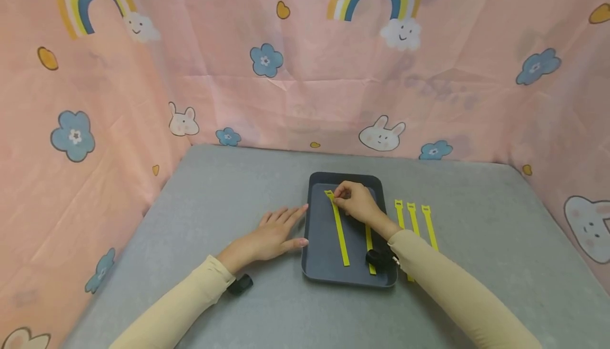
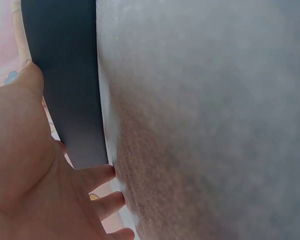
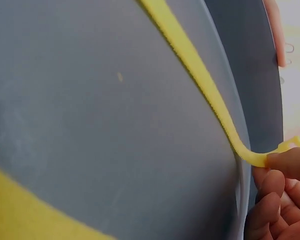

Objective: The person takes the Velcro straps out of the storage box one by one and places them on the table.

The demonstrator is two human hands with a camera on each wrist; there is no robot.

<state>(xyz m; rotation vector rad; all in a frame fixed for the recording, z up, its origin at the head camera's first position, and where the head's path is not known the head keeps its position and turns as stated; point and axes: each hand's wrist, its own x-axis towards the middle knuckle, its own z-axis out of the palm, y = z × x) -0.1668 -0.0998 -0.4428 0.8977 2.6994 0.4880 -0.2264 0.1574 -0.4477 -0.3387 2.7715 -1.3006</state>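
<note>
A dark grey rectangular tray [image 1: 320,256] stands on the table. My right hand [image 1: 357,202], over the tray, pinches a yellow cable strap [image 1: 340,235] near its slotted head. In the right wrist view that strap [image 3: 202,77] bends up at the thumb and fingertip, while its long tail runs along the tray. A second yellow strap [image 1: 371,264] lies in the tray to the right, partly hidden by my right arm. At the tray's left side, my left hand [image 1: 271,238] is spread with straight fingers; its fingertips [image 2: 106,172] reach the tray's outer wall [image 2: 72,100].
To the right of the tray, three more yellow straps [image 1: 430,226] lie side by side on the grey table [image 1: 495,243], their lower parts behind my right sleeve. A pink patterned curtain [image 1: 305,100] hangs around the table's back and sides.
</note>
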